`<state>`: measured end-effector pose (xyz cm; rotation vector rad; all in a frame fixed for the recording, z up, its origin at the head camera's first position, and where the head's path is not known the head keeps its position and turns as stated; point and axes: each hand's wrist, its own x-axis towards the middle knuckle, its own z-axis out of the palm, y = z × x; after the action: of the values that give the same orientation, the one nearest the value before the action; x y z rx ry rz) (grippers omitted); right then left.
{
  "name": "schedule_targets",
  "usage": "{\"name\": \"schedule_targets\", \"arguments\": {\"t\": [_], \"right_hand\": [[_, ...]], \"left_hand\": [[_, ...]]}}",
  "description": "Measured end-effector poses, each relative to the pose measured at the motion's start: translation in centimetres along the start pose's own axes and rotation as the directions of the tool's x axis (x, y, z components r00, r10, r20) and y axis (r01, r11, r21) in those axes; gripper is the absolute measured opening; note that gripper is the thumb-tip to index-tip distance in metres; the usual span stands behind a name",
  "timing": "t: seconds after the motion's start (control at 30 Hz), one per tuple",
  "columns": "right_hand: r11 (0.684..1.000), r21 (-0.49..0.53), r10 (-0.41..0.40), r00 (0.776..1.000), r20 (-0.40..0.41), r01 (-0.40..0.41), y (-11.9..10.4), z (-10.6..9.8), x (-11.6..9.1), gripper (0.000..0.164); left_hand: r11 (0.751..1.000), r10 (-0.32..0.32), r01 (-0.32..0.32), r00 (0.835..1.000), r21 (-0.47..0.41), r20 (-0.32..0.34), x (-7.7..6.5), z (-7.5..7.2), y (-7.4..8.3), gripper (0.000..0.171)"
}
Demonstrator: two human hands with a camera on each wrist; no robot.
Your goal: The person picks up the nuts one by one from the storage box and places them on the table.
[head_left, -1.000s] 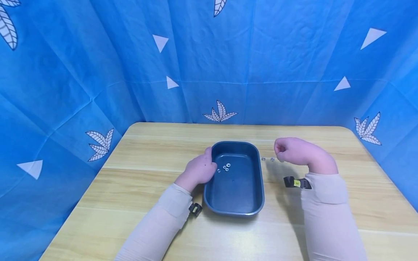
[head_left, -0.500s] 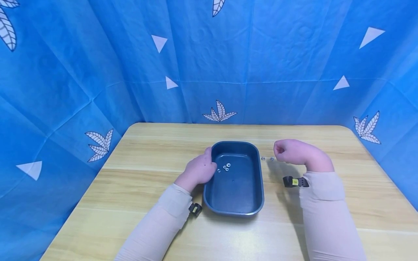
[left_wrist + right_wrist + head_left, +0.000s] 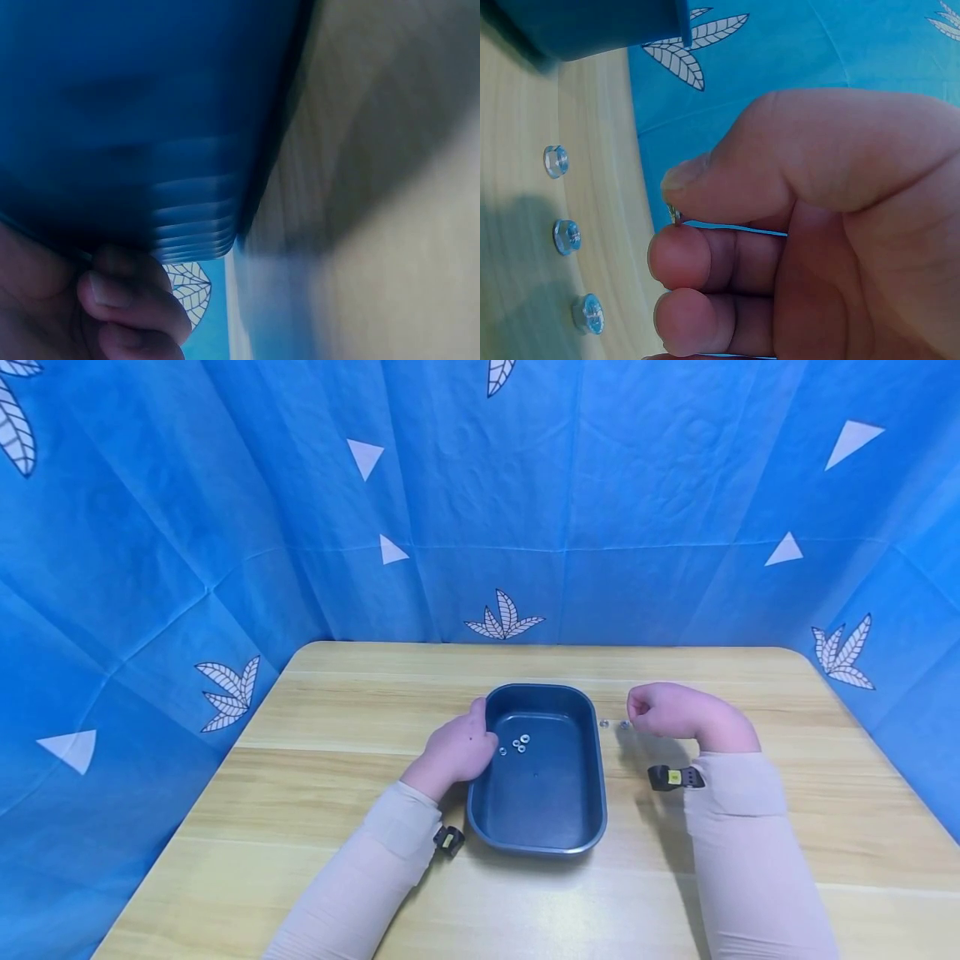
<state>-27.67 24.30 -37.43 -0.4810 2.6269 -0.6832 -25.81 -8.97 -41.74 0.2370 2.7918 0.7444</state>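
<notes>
My left hand [image 3: 459,745] grips the left rim of a dark blue tray [image 3: 537,814], its fingers curled at the edge in the left wrist view. Several small metal nuts [image 3: 521,749] lie inside the tray toward its left side. Just right of the tray, my right hand [image 3: 678,714] is raised over the table, pinching a small metal nut [image 3: 675,214] between thumb and forefinger; only its edge shows. In the right wrist view, a row of three flange nuts [image 3: 567,237] lies on the table below that hand. The head view shows two of them, the third hidden by the hand.
The wooden table [image 3: 360,693] reaches back to a blue curtain [image 3: 637,485] printed with leaves and white triangles, which also hangs along both sides. A black strap [image 3: 675,777] with a yellow label is on the right wrist.
My right hand has shifted slightly left and toward me, covering the nut that showed under it a second ago. The left hand and tray have stayed put.
</notes>
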Motion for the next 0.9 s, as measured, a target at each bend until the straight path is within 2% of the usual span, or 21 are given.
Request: {"name": "schedule_targets", "arguments": {"t": [0.67, 0.9], "right_hand": [[0.999, 0.014, 0.037, 0.999, 0.021, -0.037, 1.6, 0.7, 0.7, 0.005], [1.000, -0.006, 0.021, 1.000, 0.007, -0.021, 2.3, 1.1, 1.0, 0.011]], "left_hand": [[1.000, 0.004, -0.003, 1.000, 0.024, -0.012, -0.1, -0.1, 0.0, 0.068], [1.000, 0.002, -0.002, 1.000, 0.029, -0.014, 0.0, -0.1, 0.0, 0.068]]}}
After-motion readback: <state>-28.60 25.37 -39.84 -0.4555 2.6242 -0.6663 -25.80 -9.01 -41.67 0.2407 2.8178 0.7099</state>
